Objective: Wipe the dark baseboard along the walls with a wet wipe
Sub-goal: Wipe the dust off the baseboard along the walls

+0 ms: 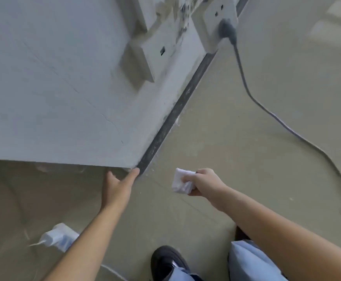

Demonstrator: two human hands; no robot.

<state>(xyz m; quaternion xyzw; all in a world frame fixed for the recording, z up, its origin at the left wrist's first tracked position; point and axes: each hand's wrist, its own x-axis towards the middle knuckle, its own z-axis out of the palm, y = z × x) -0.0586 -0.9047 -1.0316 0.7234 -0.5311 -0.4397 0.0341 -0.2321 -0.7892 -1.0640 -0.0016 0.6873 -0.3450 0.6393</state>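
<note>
Holds a crumpled white wet wipe [180, 182] in the right hand [204, 182], fingers curled round it, over the floor [236, 159] just to the right of the near end of the dark baseboard [173, 116], apart from it. Stretches the left hand [118, 185] forward with fingers straight and released, gripping nothing, one fingertip against the outer corner of the grey wall [54, 88] where the baseboard ends. Shows the baseboard as a narrow dark strip, speckled with pale dust, running along the foot of the wall toward a white outlet [219, 13]. Shows a grey plug [227, 30] seated in that outlet and its cable [266, 108] trailing across the floor to the right. Stands with a dark shoe [166, 262] and a pale blue trouser leg [250, 262] at the bottom edge. Has a white pack [58, 237] lying on the floor, partly behind the left forearm.
</note>
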